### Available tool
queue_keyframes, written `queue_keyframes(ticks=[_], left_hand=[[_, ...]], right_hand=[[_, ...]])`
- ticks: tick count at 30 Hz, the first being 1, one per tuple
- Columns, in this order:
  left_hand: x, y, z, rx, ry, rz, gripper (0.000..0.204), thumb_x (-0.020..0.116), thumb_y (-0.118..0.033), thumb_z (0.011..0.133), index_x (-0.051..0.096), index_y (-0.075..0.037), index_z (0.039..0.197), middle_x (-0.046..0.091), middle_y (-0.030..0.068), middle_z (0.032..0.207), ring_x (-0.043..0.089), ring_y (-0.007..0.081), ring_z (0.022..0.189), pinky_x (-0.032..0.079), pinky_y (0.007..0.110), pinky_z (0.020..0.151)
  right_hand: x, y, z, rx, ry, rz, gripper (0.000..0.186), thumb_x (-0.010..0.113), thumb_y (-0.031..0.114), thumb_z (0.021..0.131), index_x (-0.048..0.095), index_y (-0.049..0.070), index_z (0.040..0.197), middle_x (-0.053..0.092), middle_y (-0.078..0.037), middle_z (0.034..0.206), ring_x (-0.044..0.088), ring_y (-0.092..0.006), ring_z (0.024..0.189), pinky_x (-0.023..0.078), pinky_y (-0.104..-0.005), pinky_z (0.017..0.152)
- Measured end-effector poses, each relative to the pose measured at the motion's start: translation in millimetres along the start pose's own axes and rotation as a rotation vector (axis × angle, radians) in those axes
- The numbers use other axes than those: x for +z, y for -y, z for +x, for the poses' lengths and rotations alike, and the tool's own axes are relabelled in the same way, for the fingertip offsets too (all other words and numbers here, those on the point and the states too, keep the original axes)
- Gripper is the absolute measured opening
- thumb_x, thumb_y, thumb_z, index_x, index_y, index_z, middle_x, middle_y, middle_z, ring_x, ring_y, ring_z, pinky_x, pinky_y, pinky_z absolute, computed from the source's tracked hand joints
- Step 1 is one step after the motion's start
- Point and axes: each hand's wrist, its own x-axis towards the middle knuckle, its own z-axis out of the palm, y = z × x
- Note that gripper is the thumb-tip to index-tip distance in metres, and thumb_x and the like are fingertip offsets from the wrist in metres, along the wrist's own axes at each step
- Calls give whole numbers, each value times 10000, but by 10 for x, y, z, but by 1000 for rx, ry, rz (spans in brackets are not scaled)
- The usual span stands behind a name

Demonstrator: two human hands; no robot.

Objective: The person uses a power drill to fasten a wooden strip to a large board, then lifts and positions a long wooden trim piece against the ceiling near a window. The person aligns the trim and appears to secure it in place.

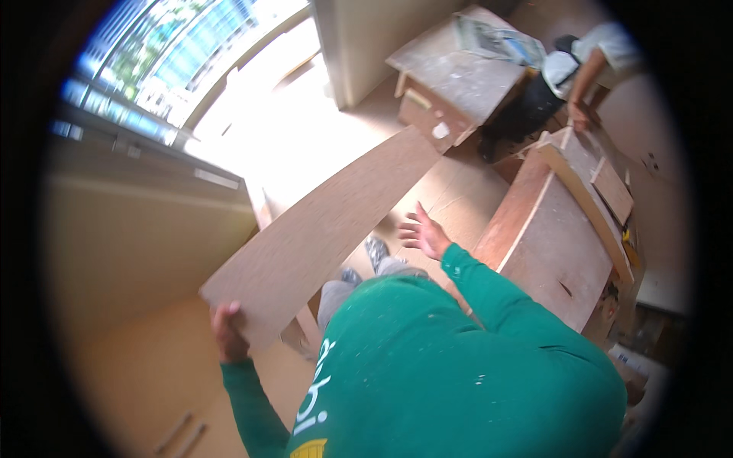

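Person in green LS top (458, 374), grey trousers. L hand (229, 332) closed on near end of long wood panel (328, 237), at its L corner; exact finger placement blurred. R hand (424, 232) open, fingers spread, nothing in it, just off panel's R edge, approx. midway along, not touching.

Panel runs diag. from L hand up & past R hand, broad face up; far end overlaps table front in view, can't tell if touching. Pale wood piece (309, 328) partly hidden under panel, just R of L hand. Shoes (376, 252) just L of & below R hand. Two thin sticks (183, 433) on floor (130, 374), below L hand.

R of R hand, near: big wood box unit (561, 252), w/ curved pale strip (588, 210) across it; small flat wood pc (612, 189) beyond strip.

Further up-R of R hand: co-worker's hand (582, 117) at unit's far end, grip unclear; white cap (560, 72) beside that arm. Beyond panel's far end, above R hand: dusty wood table (450, 69) w/ crumpled sheet matl. (500, 42). Farthest, up beyond L hand: bright window (191, 53).
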Motion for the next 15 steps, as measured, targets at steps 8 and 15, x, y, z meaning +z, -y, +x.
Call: queue_keyframes(ticks=[8, 15], left_hand=[[437, -321, 123, -37, 103, -287, 512, 611, -297, 898, 574, -10, 1321, 655, 106, 1162, 648, 270, 1097, 528, 404, 952], [270, -100, 697, 124, 146, -567, 486, 552, -341, 996, 538, -16, 1358, 626, 134, 1225, 632, 279, 1142, 533, 417, 985]], right_hand=[[325, 1386, 553, -450, 94, 490, 681, 687, 477, 972, 480, 68, 1476, 626, -128, 1382, 608, -287, 1262, 479, -463, 1107], [516, 2106, 65, -602, 142, 324, 420, 624, 256, 999, 548, 40, 1351, 666, -122, 1217, 689, -262, 1071, 606, -447, 889]])
